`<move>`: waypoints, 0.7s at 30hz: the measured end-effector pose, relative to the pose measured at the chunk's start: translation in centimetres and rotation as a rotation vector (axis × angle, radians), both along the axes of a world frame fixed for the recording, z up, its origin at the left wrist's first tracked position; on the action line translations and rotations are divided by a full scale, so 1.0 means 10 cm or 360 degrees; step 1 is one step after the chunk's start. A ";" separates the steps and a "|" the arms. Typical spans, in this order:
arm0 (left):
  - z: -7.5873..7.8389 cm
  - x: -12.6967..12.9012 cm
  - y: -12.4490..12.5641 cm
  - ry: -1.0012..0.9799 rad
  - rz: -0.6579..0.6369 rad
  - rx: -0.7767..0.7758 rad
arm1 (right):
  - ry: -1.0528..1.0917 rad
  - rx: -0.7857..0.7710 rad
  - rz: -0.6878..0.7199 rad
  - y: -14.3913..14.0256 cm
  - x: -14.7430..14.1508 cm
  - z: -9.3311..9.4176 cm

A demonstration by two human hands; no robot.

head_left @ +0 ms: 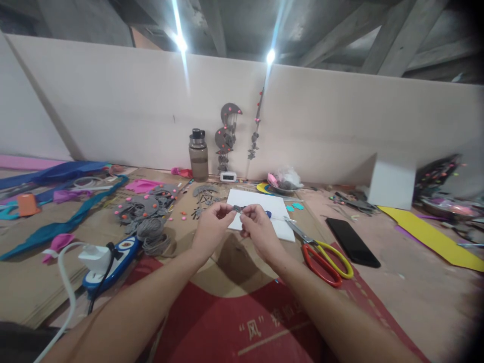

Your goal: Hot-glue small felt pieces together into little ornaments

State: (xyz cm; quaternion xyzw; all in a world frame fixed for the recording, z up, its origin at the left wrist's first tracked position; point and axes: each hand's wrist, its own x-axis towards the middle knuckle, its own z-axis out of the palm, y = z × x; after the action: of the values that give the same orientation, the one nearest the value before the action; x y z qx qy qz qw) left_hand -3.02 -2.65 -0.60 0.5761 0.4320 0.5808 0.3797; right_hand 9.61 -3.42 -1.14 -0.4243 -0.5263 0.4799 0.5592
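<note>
Between my two hands, over the cardboard and the near edge of a white sheet (280, 230), is a small dark grey piece (237, 207) that looks like cut felt. My left hand (215, 225) pinches its left end between thumb and forefinger. On the other side my right hand (258, 228) is closed at the piece's right end, its lower fingers curled in. The exact shape of the piece is mostly hidden by the fingertips. Grey cut-out characters (204, 199) lie just beyond my left hand. Scissors (317, 252) with red and yellow handles lie right of my right hand.
A black phone (352, 242) lies at the right. To the left are grey yarn (155, 237), grey felt pieces with pink dots (145, 206) and a blue power strip (113, 264) with a white cable. A water bottle (198, 156) stands by the wall, near a small white clock (228, 177).
</note>
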 end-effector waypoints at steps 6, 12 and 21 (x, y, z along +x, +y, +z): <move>-0.01 0.00 0.00 0.0039 -0.0025 0.0019 | -0.0708 0.0410 -0.0298 -0.05 0.07 0.06; -0.04 0.01 0.00 -0.0019 -0.0086 0.0026 | -0.0917 0.0537 -0.0369 -0.04 0.07 0.04; -0.03 0.02 -0.01 -0.0097 -0.0113 -0.0045 | -0.0922 0.0473 -0.0376 -0.08 0.05 0.08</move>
State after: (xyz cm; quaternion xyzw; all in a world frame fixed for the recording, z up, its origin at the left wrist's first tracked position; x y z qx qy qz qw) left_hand -2.83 -2.75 -0.90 0.5677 0.4077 0.5780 0.4212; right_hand 10.13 -4.19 -0.33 -0.5148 -0.6746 0.1895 0.4940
